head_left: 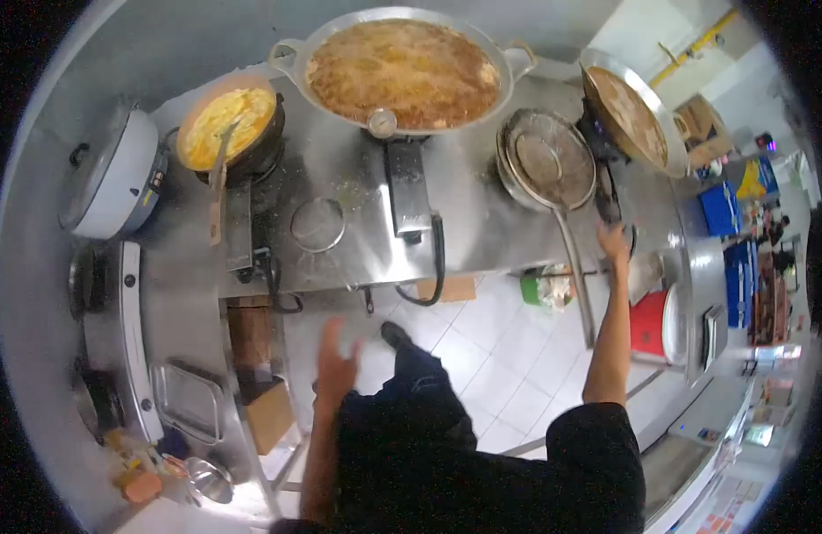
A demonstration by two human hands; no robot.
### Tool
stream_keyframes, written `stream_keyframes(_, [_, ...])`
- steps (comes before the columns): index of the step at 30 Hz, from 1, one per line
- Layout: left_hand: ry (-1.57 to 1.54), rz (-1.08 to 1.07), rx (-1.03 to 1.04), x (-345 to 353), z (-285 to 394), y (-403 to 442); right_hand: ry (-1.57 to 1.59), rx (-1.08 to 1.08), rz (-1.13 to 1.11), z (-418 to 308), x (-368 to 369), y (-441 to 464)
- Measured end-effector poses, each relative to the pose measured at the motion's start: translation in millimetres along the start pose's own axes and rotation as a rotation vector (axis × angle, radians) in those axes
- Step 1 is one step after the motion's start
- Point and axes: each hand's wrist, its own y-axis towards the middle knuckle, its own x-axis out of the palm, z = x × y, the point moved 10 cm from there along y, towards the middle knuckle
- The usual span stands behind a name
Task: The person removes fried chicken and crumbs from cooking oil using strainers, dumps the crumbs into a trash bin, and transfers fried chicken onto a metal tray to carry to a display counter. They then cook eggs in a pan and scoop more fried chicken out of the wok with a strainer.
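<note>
Black-sleeved right arm (612,334) extends forward, left fingers (330,335) apart.

right burner (608,196): black | centre liquid (402,71): amber-brown | left food (210,133): yellow | bucket (647,322): red | shirt (491,489): black | floor tiles (509,383): white, grid-lined

The counter (473,214) has a shiny metal top that runs across from left to right and turns toward the near side at the left. On it stand a left burner (240,227) bearing a dark pan (270,144), a middle burner (409,191) bearing a wide pan (384,13), and a right burner (609,196) bearing another large pan (642,84). A round rimmed disc (315,236) lies flat between the left and middle burners, near some scattered crumbs (347,189). A bowl (515,187) topped with strainers (549,160) sits left of the right burner. A white pot (121,178) stands far left; nearer lie a flat tray (188,400) and a metal bowl (208,481).
</note>
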Motion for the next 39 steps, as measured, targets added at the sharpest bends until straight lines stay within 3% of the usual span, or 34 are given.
stream_keyframes(1, [-0.016,-0.153,0.112,42.6,22.8,16.7,0.172,-0.019,-0.439,78.2,98.2,31.6])
stream_keyframes(2, [-0.029,-0.221,0.281,59.2,57.4,27.7,0.469,0.253,-0.757,42.7,84.7,-11.0])
stream_keyframes(3, [-0.025,-0.189,0.266,63.3,68.3,39.1,0.654,0.604,-1.009,-2.8,53.9,-67.6])
stream_keyframes(5, [-0.014,-0.320,0.286,83.3,86.5,46.6,0.955,0.545,-0.878,-8.0,62.0,-46.2])
stream_keyframes(6, [-0.117,-0.305,0.201,79.5,77.0,50.4,0.929,0.515,-0.902,-22.1,54.3,-45.3])
stream_keyframes(8, [-0.280,-0.259,0.002,80.1,6.7,31.5,1.399,0.577,-0.936,-89.2,8.3,-66.8])
stream_keyframes(10, [0.046,-0.181,0.046,55.0,-39.7,-1.0,1.303,0.466,-0.859,-91.3,-11.2,-57.7])
stream_keyframes(13, [0.241,-0.186,-0.183,12.4,-127.9,-89.7,1.198,0.303,-0.508,-120.0,-87.5,-95.6])
stream_keyframes(14, [0.255,-0.217,-0.350,-4.1,-145.5,-113.8,1.096,0.253,-0.451,-116.7,-107.2,-110.3])
stream_keyframes(15, [0.314,-0.249,-0.341,-9.9,-172.6,-142.9,0.997,0.202,-0.391,-118.9,-118.8,-114.0])
stream_keyframes(16, [0.153,-0.024,-0.480,-34.1,-177.1,-159.9,0.994,0.179,-0.396,-134.5,-115.8,-100.3])
stream_keyframes(17, [0.241,-0.100,-0.612,-38.5,-188.9,-177.6,0.656,-0.266,0.003,-167.8,-160.4,-78.6])
stream_keyframes(18, [0.260,-0.079,-0.607,-38.6,-196.5,-191.0,0.276,-0.680,0.396,-211.0,-197.7,-91.6])
stream_keyframes(20, [0.231,-0.109,-0.539,-25.0,-221.6,-206.0,0.279,-0.582,0.198,-269.3,-191.6,-57.1])
stream_keyframes(21, [0.224,-0.114,-0.529,-21.4,-224.2,-208.8,-0.059,-0.375,0.021,-305.2,-188.9,-44.9])
stream_keyframes(22, [0.245,-0.283,-0.574,-5.9,-232.9,-213.8,-0.133,-0.374,0.059,-316.3,-166.7,-11.6])
stream_keyframes(23, [0.267,-0.456,-0.615,9.7,-239.2,-223.8,-0.122,-0.518,0.131,-336.1,-151.8,10.8])
stream_keyframes(24, [0.262,-0.463,-0.600,14.3,-239.7,-229.2,-0.113,-0.666,0.204,-351.7,-139.5,28.4])
stream_keyframes(25, [0.230,-0.398,-0.628,12.9,-243.9,-235.8,-0.117,-0.658,0.215,-351.0,-119.5,57.9])
stream_keyframes(27, [0.169,-0.259,-0.687,6.0,-252.3,-252.0,-0.210,-0.856,0.158,-373.7,-81.4,89.5])
stream_keyframes(28, [0.198,-0.181,-0.674,0.6,-249.6,-260.1,-0.209,-0.860,0.168,-388.5,-97.2,93.1])
stream_keyframes(30, [0.239,-0.064,-0.596,-4.1,-247.9,-292.0,-0.134,-0.789,-0.650,-403.3,-75.1,74.7])
stream_keyframes(31, [0.241,-0.022,-0.531,3.7,-247.0,-309.5,-0.142,-0.794,-0.642,-418.4,-80.0,70.7])
stream_keyframes(33, [0.415,-0.178,-0.758,27.4,-237.0,-351.2,0.175,-0.480,-0.788,-436.3,-78.1,62.7])
stream_keyframes(35, [0.344,-0.205,-0.854,45.0,-231.6,-396.4,0.239,-0.403,-0.796,-451.7,-93.7,55.9])
stream_keyframes(37, [0.264,-0.232,-0.946,65.6,-222.5,-442.4,0.443,-0.161,-0.947,-445.0,-86.8,63.1])
stream_keyframes(39, [0.212,-0.257,-1.032,79.8,-215.0,-479.1,0.314,-0.199,-0.913,-449.2,-93.5,54.3])
